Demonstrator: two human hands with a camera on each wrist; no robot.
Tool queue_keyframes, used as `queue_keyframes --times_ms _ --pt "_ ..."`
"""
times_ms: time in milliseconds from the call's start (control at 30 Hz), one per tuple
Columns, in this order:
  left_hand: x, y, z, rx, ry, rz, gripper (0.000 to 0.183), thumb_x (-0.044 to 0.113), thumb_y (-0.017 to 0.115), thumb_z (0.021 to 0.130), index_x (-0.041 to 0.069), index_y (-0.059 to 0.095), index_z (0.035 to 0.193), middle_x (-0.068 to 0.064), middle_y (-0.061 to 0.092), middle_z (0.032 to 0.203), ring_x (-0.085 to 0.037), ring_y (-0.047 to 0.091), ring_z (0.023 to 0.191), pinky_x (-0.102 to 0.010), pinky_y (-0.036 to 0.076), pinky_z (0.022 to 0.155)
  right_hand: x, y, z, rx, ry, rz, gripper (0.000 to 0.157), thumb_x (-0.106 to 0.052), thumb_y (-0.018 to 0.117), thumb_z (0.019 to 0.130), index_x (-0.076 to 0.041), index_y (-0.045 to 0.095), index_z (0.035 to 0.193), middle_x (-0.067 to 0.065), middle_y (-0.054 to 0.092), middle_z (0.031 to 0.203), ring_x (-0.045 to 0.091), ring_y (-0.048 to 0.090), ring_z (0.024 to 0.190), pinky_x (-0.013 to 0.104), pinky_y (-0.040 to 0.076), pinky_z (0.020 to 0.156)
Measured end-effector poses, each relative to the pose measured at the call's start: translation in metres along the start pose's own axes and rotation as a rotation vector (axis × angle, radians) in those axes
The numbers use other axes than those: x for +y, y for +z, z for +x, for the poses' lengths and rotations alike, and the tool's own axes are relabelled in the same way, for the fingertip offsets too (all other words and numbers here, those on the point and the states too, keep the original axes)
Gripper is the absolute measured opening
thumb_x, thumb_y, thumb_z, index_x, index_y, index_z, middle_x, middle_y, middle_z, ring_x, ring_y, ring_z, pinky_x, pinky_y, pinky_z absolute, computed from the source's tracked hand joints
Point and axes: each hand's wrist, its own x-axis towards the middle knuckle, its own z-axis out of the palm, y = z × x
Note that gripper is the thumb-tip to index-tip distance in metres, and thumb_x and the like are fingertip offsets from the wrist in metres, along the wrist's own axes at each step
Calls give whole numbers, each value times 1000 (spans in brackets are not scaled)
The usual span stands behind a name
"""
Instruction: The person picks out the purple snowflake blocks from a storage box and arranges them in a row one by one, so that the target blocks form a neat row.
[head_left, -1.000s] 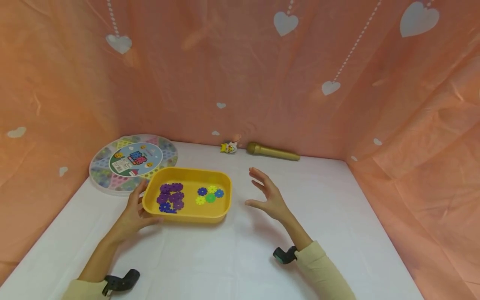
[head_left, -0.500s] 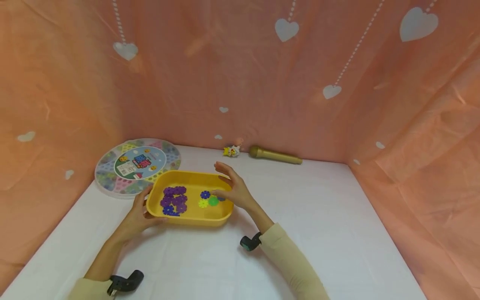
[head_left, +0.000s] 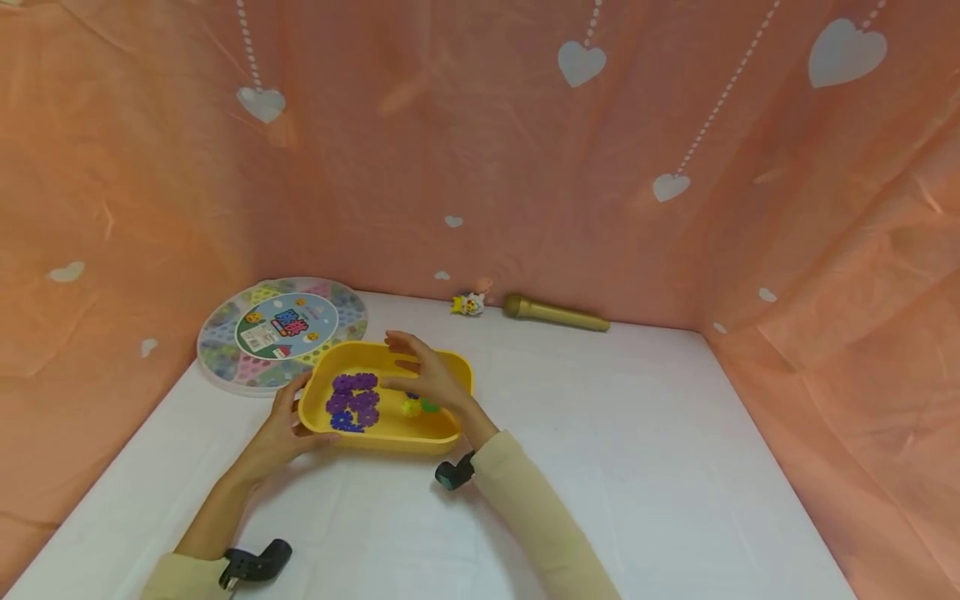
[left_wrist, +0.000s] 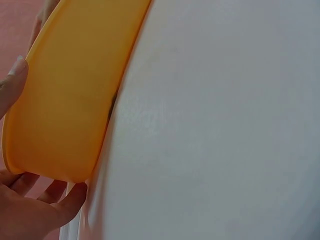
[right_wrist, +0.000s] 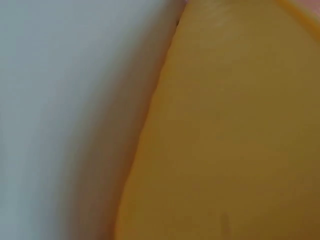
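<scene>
A yellow plastic tray (head_left: 397, 444) stands on the white table, its long side seen close in the left wrist view (left_wrist: 70, 100). My left hand (head_left: 272, 440) grips its left end, thumb along the near side and fingers round the corner. Inside, purple snowflake-shaped plastic discs (head_left: 363, 400) lie in a cluster at the left, with blue discs (head_left: 343, 421) at its front. My right hand (head_left: 431, 379) hovers over the tray's right half, fingers spread and holding nothing visible. Beneath it show a yellow disc (head_left: 410, 408) and part of a green disc (head_left: 430, 406); others are hidden.
A round, flat clear case (head_left: 217, 337) with a colourful label lies behind the tray at the left. A small yellow-and-white figurine (head_left: 469, 305) and a gold toy microphone (head_left: 555, 313) lie along the back edge. Pink curtains (head_left: 480, 150) surround the table.
My right hand has moved left from beside the tray to above its inside, covering some discs. The left hand keeps its hold on the tray's left end. The head view has shifted slightly.
</scene>
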Motion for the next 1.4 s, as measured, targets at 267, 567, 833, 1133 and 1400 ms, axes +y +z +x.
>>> queue_keyframes --times_ms 267,567,833,1133,1400 --pt "-3 -3 1 6 2 23 105 20 77 77 7 1 149 -25 3 148 -48 28 127 -42 44 97 29 15 29 -39 80 -95 61 -7 66 85 -10 39 140 7 45 139 20 45 126 33 40 105" --pt "-8 4 -2 -20 8 -70 103 16 75 79 12 0 149 -24 0 150 -46 24 129 -3 39 82 44 35 40 -144 192 -159 55 -10 65 87 -11 45 138 4 50 136 17 48 123 22 41 101" --pt "-6 3 -3 2 -15 -9 105 20 76 78 12 0 150 -22 1 151 -45 27 128 -3 40 81 52 39 43 -175 243 -223 46 -12 64 88 -10 52 132 0 58 125 9 53 116 18 43 97" --pt "-4 1 -4 4 -9 6 104 19 76 78 11 0 150 -22 2 151 -45 27 129 -4 41 83 50 40 47 -199 205 -380 25 -6 65 86 -7 65 111 1 67 107 5 60 97 11 47 85" --pt "-2 -1 -2 -9 -18 10 105 21 75 79 12 -1 150 -22 2 152 -44 28 128 -24 49 93 42 38 47 -163 213 -334 26 -10 70 82 -7 66 108 -1 67 99 4 60 89 11 49 81"
